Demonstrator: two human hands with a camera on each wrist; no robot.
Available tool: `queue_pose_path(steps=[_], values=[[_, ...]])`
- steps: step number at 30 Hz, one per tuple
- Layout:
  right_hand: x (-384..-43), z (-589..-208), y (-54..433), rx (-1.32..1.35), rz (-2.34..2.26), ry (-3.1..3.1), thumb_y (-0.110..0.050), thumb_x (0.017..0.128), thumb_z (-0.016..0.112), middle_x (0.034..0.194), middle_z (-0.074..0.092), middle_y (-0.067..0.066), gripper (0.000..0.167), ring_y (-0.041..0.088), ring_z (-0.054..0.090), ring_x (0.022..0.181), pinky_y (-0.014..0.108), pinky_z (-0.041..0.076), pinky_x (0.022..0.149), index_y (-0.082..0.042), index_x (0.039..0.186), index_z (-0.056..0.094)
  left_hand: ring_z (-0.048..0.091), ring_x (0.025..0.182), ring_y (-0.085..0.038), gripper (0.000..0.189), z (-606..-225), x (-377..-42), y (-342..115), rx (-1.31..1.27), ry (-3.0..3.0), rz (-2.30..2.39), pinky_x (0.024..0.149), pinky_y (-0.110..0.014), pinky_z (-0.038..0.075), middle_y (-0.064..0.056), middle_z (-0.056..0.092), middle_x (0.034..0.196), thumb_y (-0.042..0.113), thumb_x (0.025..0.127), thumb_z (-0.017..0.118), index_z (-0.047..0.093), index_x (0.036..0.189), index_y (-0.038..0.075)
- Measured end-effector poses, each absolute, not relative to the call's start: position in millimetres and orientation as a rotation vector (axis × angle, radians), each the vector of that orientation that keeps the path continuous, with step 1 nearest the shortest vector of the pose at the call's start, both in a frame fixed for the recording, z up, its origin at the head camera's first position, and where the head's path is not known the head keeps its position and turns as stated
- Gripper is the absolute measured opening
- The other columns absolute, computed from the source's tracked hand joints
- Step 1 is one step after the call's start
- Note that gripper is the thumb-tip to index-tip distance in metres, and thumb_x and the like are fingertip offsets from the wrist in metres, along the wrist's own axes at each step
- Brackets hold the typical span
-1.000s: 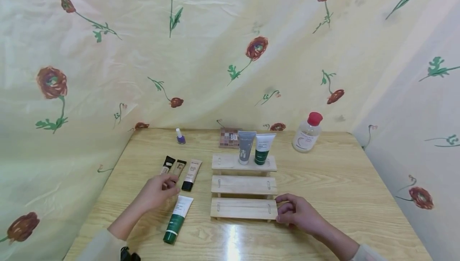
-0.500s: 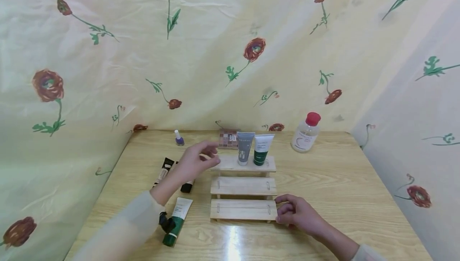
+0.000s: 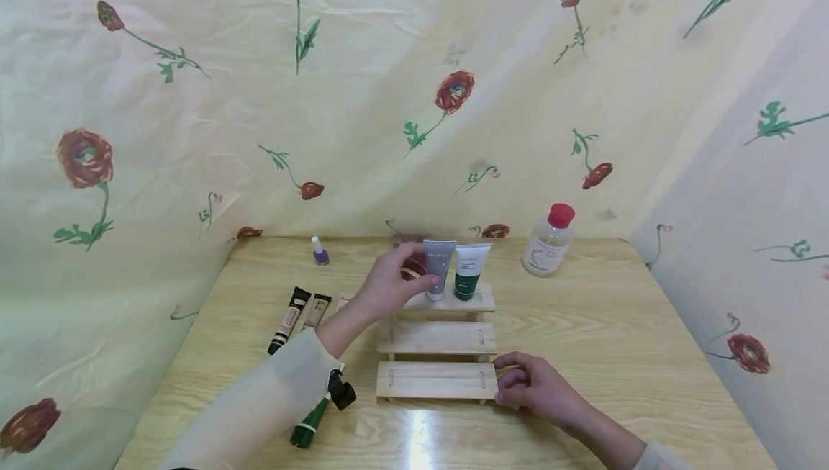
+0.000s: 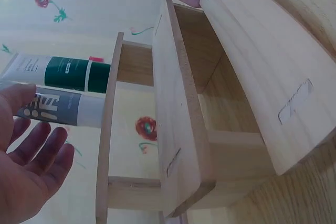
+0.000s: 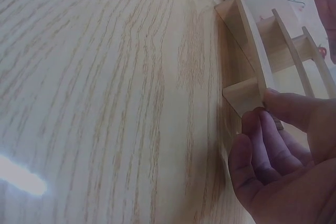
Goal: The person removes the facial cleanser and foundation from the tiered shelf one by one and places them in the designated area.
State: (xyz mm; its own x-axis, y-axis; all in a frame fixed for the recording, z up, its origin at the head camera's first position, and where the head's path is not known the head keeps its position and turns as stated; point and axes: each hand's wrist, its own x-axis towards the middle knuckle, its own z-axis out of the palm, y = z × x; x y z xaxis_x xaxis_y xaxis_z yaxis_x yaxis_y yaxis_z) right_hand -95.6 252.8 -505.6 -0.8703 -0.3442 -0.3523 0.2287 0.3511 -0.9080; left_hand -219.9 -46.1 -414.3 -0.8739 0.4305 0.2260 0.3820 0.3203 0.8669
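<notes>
My left hand point(image 3: 388, 283) is at the grey squeeze tube point(image 3: 442, 260) on the top tier of a three-tier wooden display rack point(image 3: 435, 381). Its thumb lies across the tube's front and the index finger reaches behind; the other fingers point(image 4: 44, 148) are spread apart from it. The tube stands upright on its cap, beside a white-and-green tube point(image 3: 470, 268). At the right end of the lowest tier, my right hand point(image 3: 537, 387) pinches the board's corner between thumb and fingers.
A nail polish bottle point(image 3: 320, 252) and a clear red-capped bottle point(image 3: 547, 243) stand at the back. A palette point(image 3: 411, 238) is partly hidden behind the left hand. Small makeup tubes point(image 3: 288, 320) lie left; a green tube point(image 3: 309, 425) lies partly under the left forearm.
My left hand has moved from the small tubes at the left, up and right, to the grey tube on the rack. My right hand has stayed at the rack's corner.
</notes>
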Motion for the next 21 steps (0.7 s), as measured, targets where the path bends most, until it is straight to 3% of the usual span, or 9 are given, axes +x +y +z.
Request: queue_pose_path(steps=[8,21], values=[[-95.2,-505.1,252.0,-0.097,-1.542,2.127,-0.008,0.089,0.078,0.099,0.073,0.013,0.058,0.02,0.064,0.077,0.031,0.052,0.059,0.008,0.137,0.05,0.067,0.098,-0.017,0.033,-413.8,-218.5,-42.0,0.792,2.516,1.625,0.086,-0.033,0.058,-0.004,0.07,0.112,0.016,0.093,0.077,0.066,0.124,0.011],[-94.1,-505.1,251.3,-0.101,-1.546,2.139,-0.008,0.089,0.078,0.098,0.073,0.012,0.058,0.02,0.063,0.076,0.031,0.052,0.059,0.008,0.136,0.05,0.067,0.101,-0.017,0.036,-408.1,-214.4,-50.5,0.688,2.536,1.666,0.088,-0.034,0.058,-0.001,0.07,0.113,0.023,0.092,0.079,0.065,0.124,0.014]])
